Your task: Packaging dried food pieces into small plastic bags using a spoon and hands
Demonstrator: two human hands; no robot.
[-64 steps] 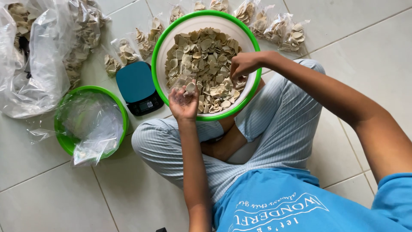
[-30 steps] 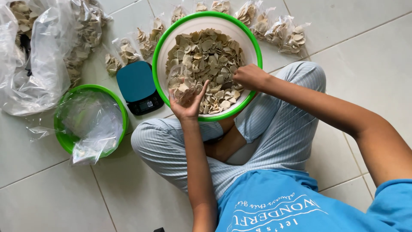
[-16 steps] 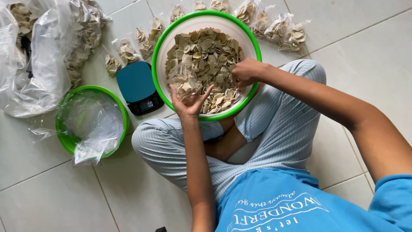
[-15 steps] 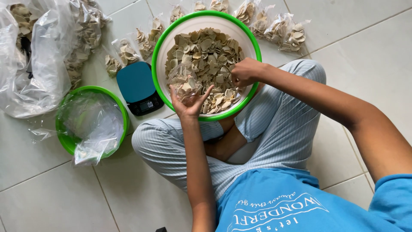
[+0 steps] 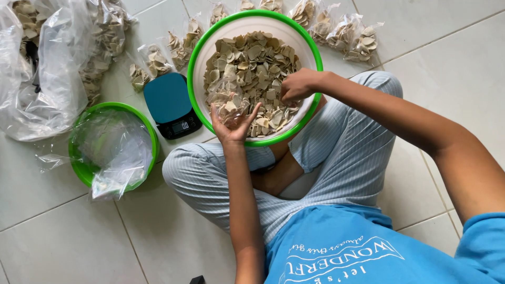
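A white basin with a green rim [image 5: 313, 58] rests on my crossed legs, heaped with pale beige chips [image 5: 247, 63]. My left hand [image 5: 232, 125] holds a small clear plastic bag [image 5: 225, 102] partly filled with chips, over the basin's near side. Just to its right, my right hand [image 5: 298, 84] is closed in a pinch on some chips inside the basin.
A teal kitchen scale [image 5: 169, 104] sits on the tiled floor left of the basin. A smaller green basin [image 5: 79, 168] holding clear bags lies further left. Large plastic bags of chips [image 5: 47, 63] fill the top left. Several small filled bags [image 5: 342, 37] line the far side.
My right hand scooped at the basin's near right side, then lifted slightly toward the bag. My left hand has kept the bag open and steady; the bag holds more chips than before.
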